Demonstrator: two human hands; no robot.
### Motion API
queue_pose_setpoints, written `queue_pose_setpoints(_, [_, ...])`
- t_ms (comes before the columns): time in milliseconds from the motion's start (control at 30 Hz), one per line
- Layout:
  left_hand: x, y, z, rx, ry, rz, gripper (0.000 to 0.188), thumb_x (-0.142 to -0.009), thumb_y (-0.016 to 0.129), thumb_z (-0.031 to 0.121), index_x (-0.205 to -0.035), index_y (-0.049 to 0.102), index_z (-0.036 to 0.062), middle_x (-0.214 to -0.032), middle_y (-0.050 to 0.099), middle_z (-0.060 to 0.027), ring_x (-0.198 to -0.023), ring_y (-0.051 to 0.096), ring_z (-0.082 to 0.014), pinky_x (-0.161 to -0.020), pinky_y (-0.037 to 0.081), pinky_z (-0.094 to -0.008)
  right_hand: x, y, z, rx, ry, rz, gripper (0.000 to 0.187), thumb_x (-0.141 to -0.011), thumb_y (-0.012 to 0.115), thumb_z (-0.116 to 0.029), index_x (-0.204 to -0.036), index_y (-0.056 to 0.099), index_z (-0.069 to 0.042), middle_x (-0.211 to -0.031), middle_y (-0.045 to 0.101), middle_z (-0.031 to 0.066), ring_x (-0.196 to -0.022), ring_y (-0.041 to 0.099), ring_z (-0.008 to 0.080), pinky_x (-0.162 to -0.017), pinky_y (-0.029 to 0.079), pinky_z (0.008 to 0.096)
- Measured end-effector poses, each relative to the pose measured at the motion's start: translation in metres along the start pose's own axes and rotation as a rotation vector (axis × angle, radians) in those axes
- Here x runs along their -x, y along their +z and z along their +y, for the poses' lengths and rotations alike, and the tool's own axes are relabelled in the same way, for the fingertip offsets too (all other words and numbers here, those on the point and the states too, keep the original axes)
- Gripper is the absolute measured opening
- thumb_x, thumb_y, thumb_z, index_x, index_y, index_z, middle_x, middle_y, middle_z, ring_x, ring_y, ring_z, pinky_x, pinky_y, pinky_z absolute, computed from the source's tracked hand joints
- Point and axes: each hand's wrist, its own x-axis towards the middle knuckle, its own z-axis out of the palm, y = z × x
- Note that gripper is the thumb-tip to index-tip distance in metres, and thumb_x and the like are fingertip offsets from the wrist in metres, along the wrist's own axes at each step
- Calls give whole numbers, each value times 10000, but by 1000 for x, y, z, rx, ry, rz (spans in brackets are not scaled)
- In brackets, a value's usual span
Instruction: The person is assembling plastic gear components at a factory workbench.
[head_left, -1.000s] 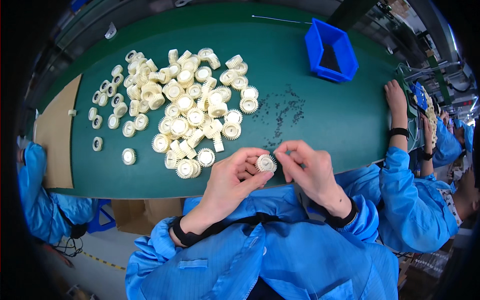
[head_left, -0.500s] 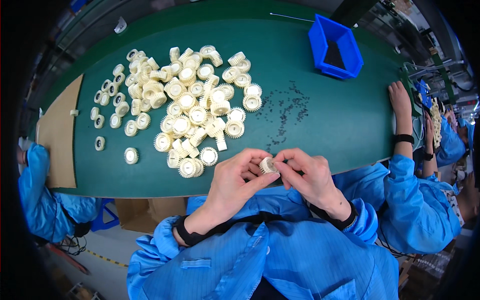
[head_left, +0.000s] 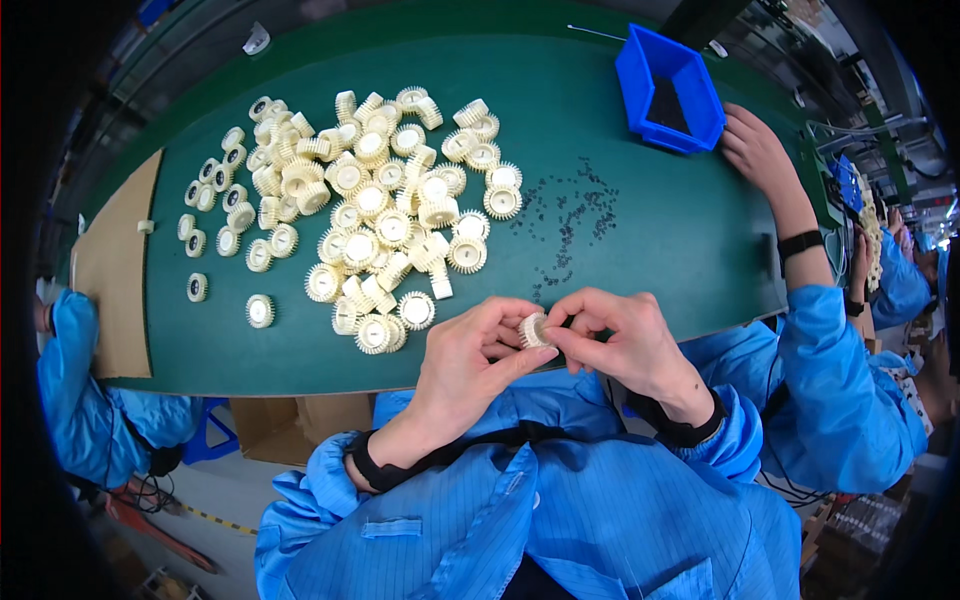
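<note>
Between the fingertips and thumb of my left hand (head_left: 462,360) a cream-coloured toothed gear wheel (head_left: 532,331) is held over the table's near edge. My right hand (head_left: 612,338) is closed in a pinch at the gear's right face. Whatever its fingertips hold is too small or hidden to make out. Ahead and to the left lies a large heap of similar gear wheels (head_left: 372,200), some lying flat, others on edge. Just beyond my hands, small black pieces (head_left: 568,228) are scattered on the green tabletop (head_left: 660,270).
A blue bin (head_left: 640,90) with black contents stands at the far right. A co-worker's hand (head_left: 750,145) reaches to its right side. Brown cardboard (head_left: 118,270) covers the table's left end, and another person's blue sleeve (head_left: 75,350) shows there. Below the table edge is a cardboard box (head_left: 270,430).
The co-worker's hand on the right has moved up and left to the blue bin. My hands stay around the gear wheel; the right one has shifted slightly against it.
</note>
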Motion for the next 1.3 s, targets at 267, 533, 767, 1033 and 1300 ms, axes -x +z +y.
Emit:
queue_pose_setpoints(267, [1, 0, -8, -35, 107, 49, 319, -811, 678, 3, -1116, 587, -29, -988, 629, -116, -882, 665, -162, -734, 571, -266, 0, 5, 5, 303, -318, 75, 145, -819, 672, -89, -928, 584, -52, -634, 639, 70, -530, 627, 154, -487, 473, 282])
queue_pose_setpoints(533, [-2, 3, -13, 80, 189, 78, 296, -852, 605, -18, -1148, 601, -9, -1002, 638, -111, -886, 664, -164, -759, 563, -266, 7, 12, 3, -79, -43, 102, 244, -860, 643, -61, -1036, 479, -18, -692, 664, 73, -658, 658, 111, -553, 486, 240])
queue_pose_setpoints(767, [-1, 7, -11, 74, 131, 141, 254, -821, 590, -50, -1071, 621, -14, -924, 660, -103, -856, 665, -142, -729, 566, -266, 6, 21, 3, 26, -50, 150, 228, -849, 644, -49, -1009, 484, -26, -669, 646, 79, -596, 644, 130, -517, 466, 247])
queue_pose_setpoints(1033, [-1, 9, -13, 59, 122, 203, 246, -806, 608, -34, -1050, 611, -7, -906, 665, -104, -818, 664, -132, -708, 565, -258, 4, 36, -2, 166, -89, 264, 269, -792, 671, -34, -1001, 503, -53, -601, 587, 54, -537, 621, 158, -479, 478, 294])
queue_pose_setpoints(1300, [15, -2, 6, -456, 379, 263, 392, -722, 697, -18, -1104, 626, 32, -979, 653, -88, -745, 627, -170, -649, 510, -257, 15, -13, 31, 17, 201, 448, 154, -873, 587, -52, -1017, 541, -23, -634, 641, 47, -564, 581, 63, -519, 444, 207])
